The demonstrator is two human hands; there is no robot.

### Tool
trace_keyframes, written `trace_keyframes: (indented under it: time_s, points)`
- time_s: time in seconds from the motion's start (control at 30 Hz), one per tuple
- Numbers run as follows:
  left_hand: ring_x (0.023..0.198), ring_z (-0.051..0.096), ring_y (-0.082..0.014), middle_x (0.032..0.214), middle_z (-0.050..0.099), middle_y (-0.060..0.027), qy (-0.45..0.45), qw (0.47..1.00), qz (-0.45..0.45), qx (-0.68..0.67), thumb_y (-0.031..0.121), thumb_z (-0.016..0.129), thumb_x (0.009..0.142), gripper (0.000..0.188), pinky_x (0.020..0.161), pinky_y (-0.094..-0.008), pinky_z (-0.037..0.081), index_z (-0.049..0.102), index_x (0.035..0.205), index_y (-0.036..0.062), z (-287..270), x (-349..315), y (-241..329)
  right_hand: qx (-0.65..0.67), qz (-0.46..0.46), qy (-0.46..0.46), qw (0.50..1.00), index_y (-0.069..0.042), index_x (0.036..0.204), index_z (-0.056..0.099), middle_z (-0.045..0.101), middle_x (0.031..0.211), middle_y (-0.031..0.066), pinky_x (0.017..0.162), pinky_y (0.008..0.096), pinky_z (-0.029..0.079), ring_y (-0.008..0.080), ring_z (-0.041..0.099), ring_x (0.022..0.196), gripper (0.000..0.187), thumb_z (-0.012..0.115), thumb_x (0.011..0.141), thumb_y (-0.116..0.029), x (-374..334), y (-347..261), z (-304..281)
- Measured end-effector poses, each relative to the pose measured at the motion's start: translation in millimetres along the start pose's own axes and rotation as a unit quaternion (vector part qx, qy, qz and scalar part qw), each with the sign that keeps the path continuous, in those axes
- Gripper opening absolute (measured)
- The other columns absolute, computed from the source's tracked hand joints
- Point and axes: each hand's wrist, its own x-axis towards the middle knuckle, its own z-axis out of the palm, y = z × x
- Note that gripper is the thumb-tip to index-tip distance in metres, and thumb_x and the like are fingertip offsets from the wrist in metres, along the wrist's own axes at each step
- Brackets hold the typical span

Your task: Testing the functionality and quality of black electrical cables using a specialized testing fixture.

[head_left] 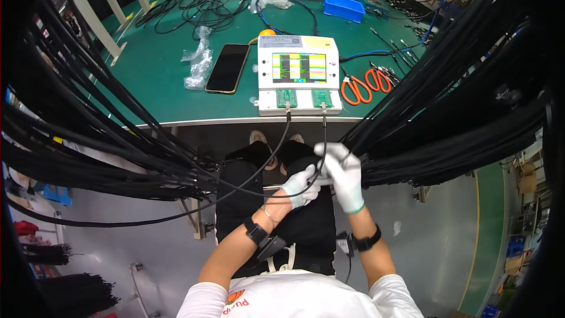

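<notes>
My left hand (302, 187), in a white glove, is closed in front of my lap; what its fingers hold is hidden. A black cable (259, 193) runs across this hand and curves up to the right green socket board (322, 99) of a white tester (299, 76). Close by on the right, my gloved right hand (343, 172) is smeared by motion, its fingers beside the same cable; its grip does not show. A second black cable (278, 152) hangs from the tester's left board (286, 99). Coloured rows light the tester's screen (299, 68).
Thick bundles of black cables hang at left (106, 153) and right (435, 135). On the green table (153, 85) lie a phone (228, 69), clear plastic bags (199, 65), orange-handled scissors (356, 90), a blue tray (344, 8) and a tangle of cable (203, 3).
</notes>
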Motion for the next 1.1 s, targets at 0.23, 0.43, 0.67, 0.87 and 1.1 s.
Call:
trace_keyframes:
  time_s: [0.23,0.43,0.67,0.87,1.1]
  points:
    - [0.045,0.04,-0.0072,0.078,0.062,-0.0044,0.202,0.949,0.086,0.228,0.028,0.052,0.1,0.026,0.04,-0.0238,0.032,0.063,0.106,0.0043,20,-4,-17,-0.275,-0.103,-0.16,0.942,0.003,0.114,0.063,0.067,0.095,0.0043,0.08,0.0278,0.05,0.0109,0.06,0.085,0.024,0.058,0.091,-0.004,-86,-2,-25]
    - [0.055,0.055,-0.012,0.072,0.061,-0.0017,0.153,0.906,0.082,0.386,0.028,0.05,0.1,0.028,0.05,-0.0279,0.043,0.064,0.101,0.0037,51,-41,-51,-0.167,0.165,0.005,0.972,0.004,0.109,0.063,0.063,0.088,0.0048,0.08,0.0287,0.049,0.0116,0.061,0.085,0.022,0.054,0.097,-0.011,-62,31,-45]
    - [0.062,0.058,-0.0107,0.073,0.062,-0.001,0.25,0.421,0.401,0.774,0.018,0.058,0.096,0.021,0.057,-0.0272,0.046,0.064,0.102,-0.001,155,-82,-59,0.038,0.049,0.042,0.997,0.0,0.099,0.063,0.058,0.075,-0.0008,0.06,0.0214,0.044,0.0046,0.053,0.065,0.021,0.054,0.099,-0.018,-20,2,-17]
    - [0.062,0.053,-0.006,0.072,0.059,-0.001,0.262,0.675,0.458,0.516,0.016,0.059,0.095,0.02,0.057,-0.0228,0.043,0.064,0.103,-0.0014,205,-131,36,-0.094,-0.005,0.081,0.992,-0.003,0.094,0.063,0.039,0.057,-0.0089,0.04,0.0194,0.024,0.0003,0.032,0.043,0.023,0.053,0.1,-0.022,49,-26,-1]
    - [0.049,0.045,-0.0055,0.066,0.055,0.0011,0.308,0.511,0.438,0.672,0.023,0.057,0.097,0.025,0.047,-0.0255,0.036,0.066,0.088,0.0017,184,-85,68,-0.009,0.066,0.07,0.995,-0.004,0.085,0.066,0.033,0.05,-0.0111,0.037,0.0206,0.016,-0.0003,0.025,0.038,0.024,0.057,0.098,-0.021,66,-29,12]
